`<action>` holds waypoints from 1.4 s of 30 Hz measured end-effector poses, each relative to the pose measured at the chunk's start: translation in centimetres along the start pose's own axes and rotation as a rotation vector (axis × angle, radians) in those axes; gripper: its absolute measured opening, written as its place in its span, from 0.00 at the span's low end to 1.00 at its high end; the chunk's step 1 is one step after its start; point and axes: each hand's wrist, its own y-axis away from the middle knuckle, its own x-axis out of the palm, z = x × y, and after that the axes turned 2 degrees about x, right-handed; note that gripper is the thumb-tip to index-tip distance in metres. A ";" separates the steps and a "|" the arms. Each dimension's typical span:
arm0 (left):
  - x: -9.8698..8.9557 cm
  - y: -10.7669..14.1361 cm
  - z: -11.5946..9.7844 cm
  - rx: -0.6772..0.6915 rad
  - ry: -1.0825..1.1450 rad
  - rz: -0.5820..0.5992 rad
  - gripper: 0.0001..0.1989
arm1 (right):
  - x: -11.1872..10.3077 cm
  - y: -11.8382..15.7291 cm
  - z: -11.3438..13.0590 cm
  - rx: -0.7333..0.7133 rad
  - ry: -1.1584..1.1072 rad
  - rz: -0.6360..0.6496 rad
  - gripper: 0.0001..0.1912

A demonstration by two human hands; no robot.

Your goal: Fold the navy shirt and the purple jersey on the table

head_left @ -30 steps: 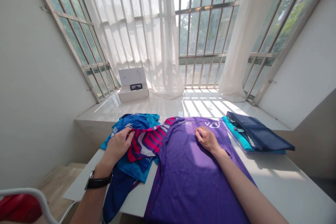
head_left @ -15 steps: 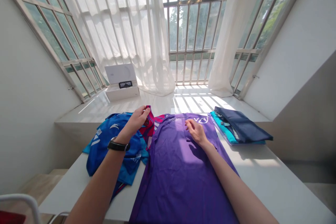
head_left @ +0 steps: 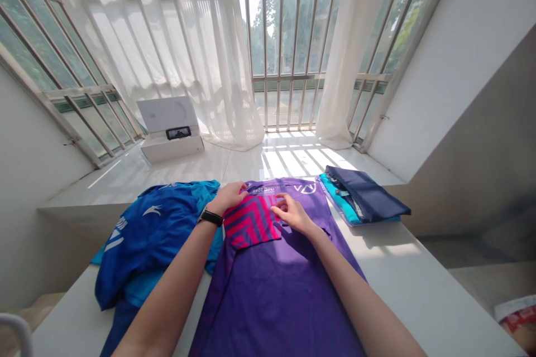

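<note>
A purple shirt (head_left: 272, 290) lies spread in front of me, with white print near its far end. Its pink-and-purple striped sleeve (head_left: 253, 223) rests folded inward across the upper part of the shirt. At the sleeve's far left corner, my left hand (head_left: 229, 196), with a dark band on the wrist, has its fingers closed on the cloth. My right hand (head_left: 295, 213) hovers at the sleeve's right edge, thumb and fingers bent but apart. The fingertips of the left hand are partly hidden.
A rumpled blue shirt (head_left: 154, 234) lies left of the purple one. Folded dark and teal clothes (head_left: 368, 192) are stacked at the right on the white table (head_left: 402, 279). An open white box (head_left: 171, 145) holding a dark device stands on the sill near the curtain (head_left: 234, 67).
My left hand has brought the striped sleeve rightward and laid it over the purple shirt. The right hand has moved slightly left toward the sleeve's edge. The view has shifted right.
</note>
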 end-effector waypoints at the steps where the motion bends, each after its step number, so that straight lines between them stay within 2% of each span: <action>1: -0.2 -0.1 0.6 -0.007 -0.030 0.017 0.14 | 0.1 0.1 0.1 -0.017 0.035 -0.015 0.19; 6: -0.3 -0.1 2.2 -0.050 -0.147 0.089 0.12 | 0.5 0.2 0.3 -0.048 0.154 -0.043 0.14; 8: -0.1 -0.1 2.4 -0.061 -0.179 0.096 0.12 | 0.6 -0.1 0.5 -0.046 0.278 -0.037 0.14; 11: -0.3 0.0 2.4 -0.064 -0.211 0.110 0.12 | 0.6 -1.6 1.2 -0.036 0.492 -0.020 0.15; 14: -1.0 0.1 2.3 -0.076 -0.237 0.124 0.14 | 0.4 -3.6 2.0 -0.027 0.592 0.012 0.15; 19: -1.9 0.3 2.7 -0.128 -0.279 0.169 0.14 | -0.1 -5.7 2.6 0.001 0.666 0.120 0.05; 26: -1.6 0.5 3.7 -0.161 -0.254 0.176 0.10 | -0.5 -5.9 1.9 0.055 0.542 0.142 0.07; 32: -2.2 0.2 4.0 -0.062 -0.121 0.162 0.09 | -0.7 -5.9 1.8 0.076 0.290 0.166 0.07; 38: -2.8 0.9 4.8 -0.046 -0.046 0.245 0.06 | -1.6 -5.8 1.3 0.119 0.141 0.258 0.19; 40: -2.9 0.9 4.9 -0.065 -0.057 0.228 0.06 | -1.8 -5.9 1.4 0.100 0.078 0.240 0.19; 42: -2.8 0.7 4.8 -0.090 -0.082 0.151 0.08 | -1.8 -6.2 1.6 0.075 0.026 0.166 0.18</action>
